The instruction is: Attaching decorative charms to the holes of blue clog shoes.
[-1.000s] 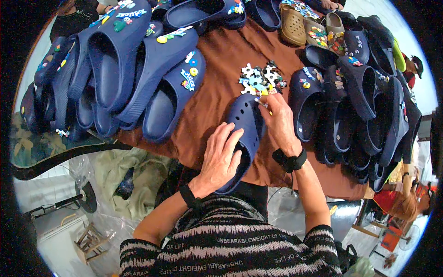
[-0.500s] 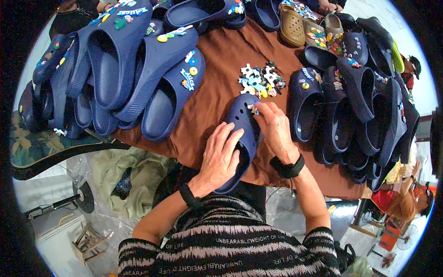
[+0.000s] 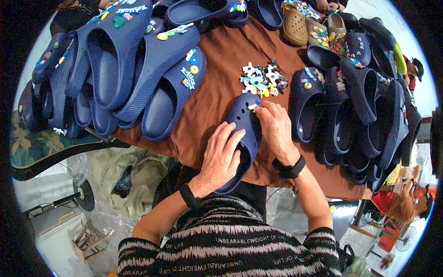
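Observation:
A navy clog (image 3: pixel 242 121) lies toe-away on the brown cloth (image 3: pixel 221 87) at the table's near edge. My left hand (image 3: pixel 221 157) lies flat over its heel and side, holding it down. My right hand (image 3: pixel 276 129) is on the clog's toe, fingertips pinching a small white and yellow charm (image 3: pixel 253 105) against the holes. A loose pile of small coloured charms (image 3: pixel 262 79) sits just beyond the toe.
Stacks of navy clogs with charms fill the left (image 3: pixel 134 69) and the right (image 3: pixel 355 106) of the table. Tan and olive clogs (image 3: pixel 300 25) lie at the far edge. Plastic sheeting and a green cloth (image 3: pixel 134 175) lie on the floor at left. A person (image 3: pixel 406 203) sits low at right.
My right hand has shifted from the clog's right side up onto its toe, bringing a charm to the holes. My left hand has stayed pressed on the clog.

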`<state>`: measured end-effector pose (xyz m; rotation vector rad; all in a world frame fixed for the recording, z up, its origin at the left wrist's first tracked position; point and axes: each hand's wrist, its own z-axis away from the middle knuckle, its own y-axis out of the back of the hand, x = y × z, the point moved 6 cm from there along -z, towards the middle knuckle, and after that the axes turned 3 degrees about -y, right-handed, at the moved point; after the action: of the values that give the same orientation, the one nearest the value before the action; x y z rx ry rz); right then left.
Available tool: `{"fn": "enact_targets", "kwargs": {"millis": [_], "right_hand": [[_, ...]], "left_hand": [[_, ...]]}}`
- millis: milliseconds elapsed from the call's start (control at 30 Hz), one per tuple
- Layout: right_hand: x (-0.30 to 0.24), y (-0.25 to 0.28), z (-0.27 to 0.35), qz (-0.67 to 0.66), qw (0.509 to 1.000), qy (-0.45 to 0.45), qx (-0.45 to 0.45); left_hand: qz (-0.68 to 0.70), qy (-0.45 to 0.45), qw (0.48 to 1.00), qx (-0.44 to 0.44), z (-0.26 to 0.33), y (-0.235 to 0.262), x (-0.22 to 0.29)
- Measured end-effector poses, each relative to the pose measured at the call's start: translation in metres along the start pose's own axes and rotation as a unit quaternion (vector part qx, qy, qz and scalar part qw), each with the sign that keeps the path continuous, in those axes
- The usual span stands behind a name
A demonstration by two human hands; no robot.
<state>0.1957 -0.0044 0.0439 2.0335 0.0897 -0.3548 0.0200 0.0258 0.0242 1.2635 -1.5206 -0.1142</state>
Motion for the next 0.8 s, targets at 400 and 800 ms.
{"fn": "enact_targets", "kwargs": {"millis": [400, 800], "right_hand": [[0.006, -0.007, 0.004, -0.125, 0.991, -0.053, 0.008], [0.021, 0.005, 0.008, -0.121, 0.988, -0.03, -0.087]], "left_hand": [[-0.007, 0.007, 1.0, -0.002, 0.001, -0.001, 0.0], [-0.011, -0.002, 1.0, 0.004, 0.001, -0.001, 0.0]]}}
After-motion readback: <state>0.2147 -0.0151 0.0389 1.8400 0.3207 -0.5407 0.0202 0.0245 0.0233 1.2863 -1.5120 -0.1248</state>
